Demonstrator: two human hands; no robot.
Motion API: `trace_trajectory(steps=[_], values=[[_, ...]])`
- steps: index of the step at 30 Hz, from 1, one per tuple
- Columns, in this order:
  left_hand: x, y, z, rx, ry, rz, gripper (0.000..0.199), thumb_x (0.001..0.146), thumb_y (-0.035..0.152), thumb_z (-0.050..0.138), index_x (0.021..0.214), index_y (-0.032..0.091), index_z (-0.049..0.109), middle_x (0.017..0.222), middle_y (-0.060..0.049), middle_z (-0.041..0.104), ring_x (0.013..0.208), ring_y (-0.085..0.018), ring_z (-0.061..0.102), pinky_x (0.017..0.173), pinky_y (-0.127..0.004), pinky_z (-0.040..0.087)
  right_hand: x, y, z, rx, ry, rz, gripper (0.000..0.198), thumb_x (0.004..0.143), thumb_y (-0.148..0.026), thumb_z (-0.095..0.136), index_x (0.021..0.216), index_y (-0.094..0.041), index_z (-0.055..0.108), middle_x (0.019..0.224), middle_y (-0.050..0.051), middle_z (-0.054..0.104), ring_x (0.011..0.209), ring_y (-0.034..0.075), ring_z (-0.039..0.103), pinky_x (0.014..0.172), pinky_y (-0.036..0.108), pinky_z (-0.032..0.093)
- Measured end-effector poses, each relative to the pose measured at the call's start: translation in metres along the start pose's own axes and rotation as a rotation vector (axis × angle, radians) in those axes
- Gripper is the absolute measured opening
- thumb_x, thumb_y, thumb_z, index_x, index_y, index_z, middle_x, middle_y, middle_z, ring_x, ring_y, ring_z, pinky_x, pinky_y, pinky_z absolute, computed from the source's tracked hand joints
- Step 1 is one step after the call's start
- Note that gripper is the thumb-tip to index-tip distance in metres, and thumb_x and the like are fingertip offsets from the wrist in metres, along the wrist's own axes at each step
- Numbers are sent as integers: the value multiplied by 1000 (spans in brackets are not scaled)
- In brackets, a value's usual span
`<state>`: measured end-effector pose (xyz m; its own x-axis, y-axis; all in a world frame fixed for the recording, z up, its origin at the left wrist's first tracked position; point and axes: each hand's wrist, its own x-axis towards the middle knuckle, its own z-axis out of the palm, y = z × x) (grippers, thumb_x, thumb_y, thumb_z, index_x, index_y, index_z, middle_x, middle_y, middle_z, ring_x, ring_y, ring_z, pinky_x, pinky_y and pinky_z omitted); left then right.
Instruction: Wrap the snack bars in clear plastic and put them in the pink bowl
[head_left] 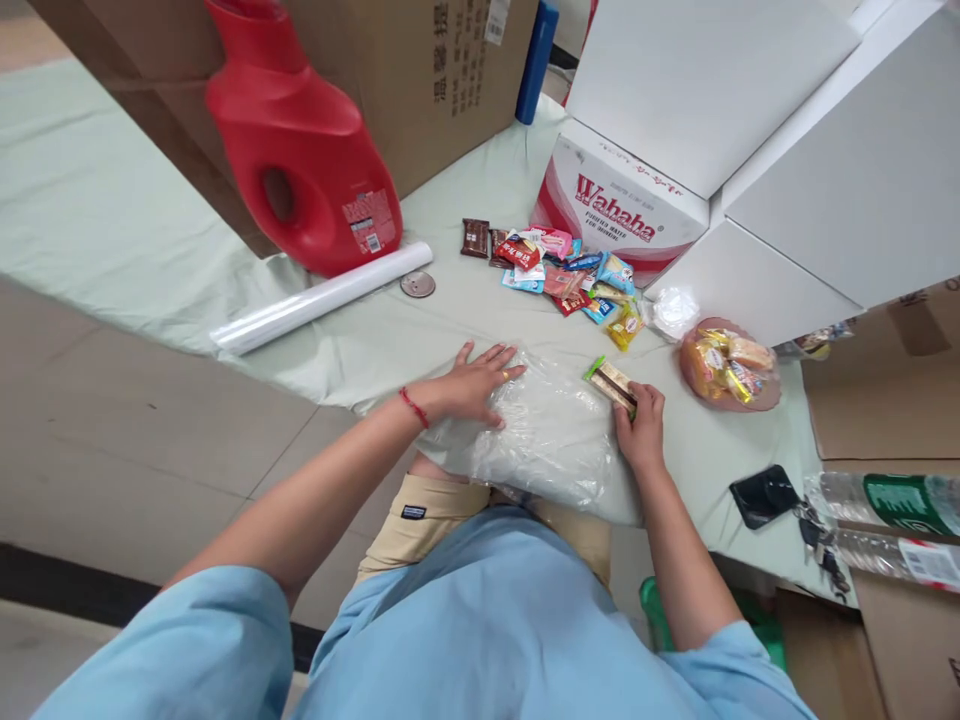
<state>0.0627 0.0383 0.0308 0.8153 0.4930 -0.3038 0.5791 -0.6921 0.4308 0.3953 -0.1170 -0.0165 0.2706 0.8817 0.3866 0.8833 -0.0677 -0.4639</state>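
My left hand (480, 385) lies flat with fingers spread on the left edge of a clear plastic sheet (551, 430), which is spread wrinkled over the near edge of the table. In my right hand (641, 425) is a wrapped snack bar (611, 383) with a green end and a pale and brown wrapper, pinched at its near end just right of the sheet. Beyond both hands is a loose pile of small wrapped snacks (562, 270) in red, blue, pink, brown and yellow.
A roll of plastic wrap (322, 298) lies left, before a red detergent jug (307, 150). A round metal disc (417, 285) is beside it. At right stand a Wahaba-like printed carton (615, 205), a pink bowl of snacks (701, 385), a black pouch (763, 495) and plastic bottles (900, 500).
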Motion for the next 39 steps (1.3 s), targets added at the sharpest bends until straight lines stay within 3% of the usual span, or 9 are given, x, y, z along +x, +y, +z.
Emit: trace_trajectory(steps=[5,9,15,22,26,29,31,35,39], values=[[-18,-12,9,-47,92,-6,105,83,40,80,170,25,23,179,-21,0,167,-35,2,131,-62,5,36,20,-6,14,67,57,43,91,-38,55,128,-17,59,128,17,49,123,31,53,113,60,45],[-40,-17,28,-95,262,-61,105,84,46,78,170,29,21,180,-18,-3,167,-37,2,131,-63,11,16,-22,-18,81,227,103,42,99,-44,53,133,-20,58,131,17,52,130,33,49,114,60,43],[-41,-10,36,-115,351,-86,94,88,42,73,168,27,26,180,-18,1,167,-36,7,130,-65,10,-39,-90,-9,208,-36,-26,34,106,-40,47,135,-24,55,130,14,57,128,28,54,112,53,47],[-36,-13,28,-166,361,-72,82,90,32,65,165,25,34,181,-16,3,166,-37,13,131,-62,18,-18,-47,11,99,95,126,38,102,-40,46,132,-20,56,126,16,59,126,31,50,113,58,42],[-39,-10,30,-194,522,-156,69,87,24,61,155,18,48,175,-18,26,161,-35,28,129,-54,31,-9,-38,13,103,109,135,39,100,-43,48,130,-20,56,126,15,58,126,30,51,112,56,43],[-41,9,29,-236,700,-294,41,99,28,48,136,16,63,149,-17,56,140,-28,54,119,-45,45,-14,-41,16,106,131,116,39,99,-43,50,129,-20,57,126,15,57,125,30,51,112,56,44],[-38,28,28,-231,746,-391,40,104,41,45,129,16,65,132,-16,65,125,-28,63,110,-43,51,-17,-43,18,128,143,111,38,100,-43,50,129,-19,57,127,16,57,126,30,51,113,55,43],[-18,61,28,-96,620,-427,58,99,59,57,138,16,59,134,-19,66,126,-35,62,100,-45,52,-17,-47,16,162,139,118,38,100,-44,50,129,-20,58,127,15,57,126,30,52,113,56,43],[-7,64,32,-136,413,-464,32,106,39,43,117,21,68,111,-13,77,107,-30,73,83,-38,51,-23,-46,5,202,103,109,36,100,-45,54,127,-21,59,126,14,59,126,29,53,113,55,44]])
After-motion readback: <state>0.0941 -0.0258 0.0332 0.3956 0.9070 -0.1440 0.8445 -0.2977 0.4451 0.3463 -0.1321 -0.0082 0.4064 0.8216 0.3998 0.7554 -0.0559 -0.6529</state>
